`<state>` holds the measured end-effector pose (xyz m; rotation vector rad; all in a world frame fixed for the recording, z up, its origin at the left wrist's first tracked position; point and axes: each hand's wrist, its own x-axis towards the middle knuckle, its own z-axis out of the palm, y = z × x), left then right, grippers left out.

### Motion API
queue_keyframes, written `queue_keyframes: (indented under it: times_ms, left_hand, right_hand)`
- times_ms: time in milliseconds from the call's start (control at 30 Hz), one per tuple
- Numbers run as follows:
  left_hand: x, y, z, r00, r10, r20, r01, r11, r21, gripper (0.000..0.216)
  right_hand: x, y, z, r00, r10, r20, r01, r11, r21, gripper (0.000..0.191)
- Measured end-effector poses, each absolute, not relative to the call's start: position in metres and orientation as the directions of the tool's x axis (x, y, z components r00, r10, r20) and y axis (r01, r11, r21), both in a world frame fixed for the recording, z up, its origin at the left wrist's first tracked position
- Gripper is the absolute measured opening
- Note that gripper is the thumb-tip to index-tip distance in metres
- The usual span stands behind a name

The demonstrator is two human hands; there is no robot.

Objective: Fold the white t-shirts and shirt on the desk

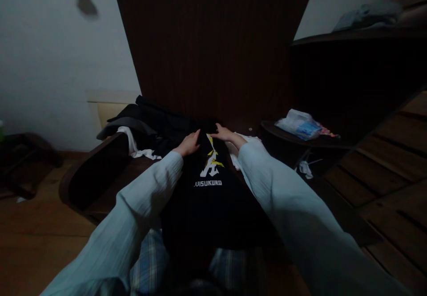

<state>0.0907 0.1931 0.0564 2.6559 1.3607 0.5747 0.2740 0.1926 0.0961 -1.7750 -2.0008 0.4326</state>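
Note:
A black T-shirt (pixel 213 216) with a white and yellow print and white lettering lies stretched out before me, its lower part reaching towards my lap. My left hand (pixel 189 144) is at the left edge of its upper part, fingers closed on the dark cloth. Opposite it, my right hand (pixel 224 134) grips the right edge near the top of the print. The fingertips of both hands partly merge with the black fabric, so the exact hold is hard to see. White cloth (pixel 234 156) shows beneath my right wrist.
Dark clothes (pixel 156 122) are heaped on the left of a dark wooden bench (pixel 103 182), with a white cloth (pixel 133 144) among them. A tall brown panel (pixel 213 51) stands behind. At right, a small shelf (pixel 276 132) bears a plastic packet (pixel 298 124).

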Motion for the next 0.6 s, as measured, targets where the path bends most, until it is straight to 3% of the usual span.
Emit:
queue_keyframes:
  times_ms: [100, 167, 333, 433, 500, 600]
  left_hand:
    - [0.080, 0.163, 0.047, 0.467, 0.773, 0.430, 0.761, -0.598, 0.249, 0.044]
    - [0.071, 0.138, 0.045, 0.413, 0.798, 0.439, 0.794, -0.552, 0.256, 0.027]
    - [0.049, 0.067, 0.046, 0.364, 0.907, 0.211, 0.881, -0.409, 0.237, 0.035]
    - [0.039, 0.031, 0.047, 0.394, 0.915, 0.089, 0.897, -0.404, 0.180, 0.041]
    - [0.035, 0.013, 0.046, 0.429, 0.903, 0.018, 0.893, -0.427, 0.144, 0.041]
    - [0.037, -0.002, 0.042, 0.454, 0.889, -0.059, 0.889, -0.447, 0.100, 0.034]
  right_hand:
    - [0.272, 0.166, 0.078, -0.132, 0.978, 0.163, 0.896, 0.188, -0.401, 0.023]
    - [0.271, 0.146, 0.064, -0.158, 0.966, 0.202, 0.890, 0.228, -0.396, 0.014]
    - [0.269, 0.107, 0.029, -0.310, 0.932, 0.186, 0.822, 0.361, -0.440, 0.012]
    - [0.262, 0.098, 0.021, -0.264, 0.925, 0.274, 0.827, 0.363, -0.428, 0.009]
    - [0.255, 0.097, 0.023, -0.160, 0.942, 0.296, 0.807, 0.298, -0.510, 0.007]
    - [0.242, 0.099, 0.028, -0.108, 0.994, 0.012, 0.683, 0.083, -0.726, 0.015]
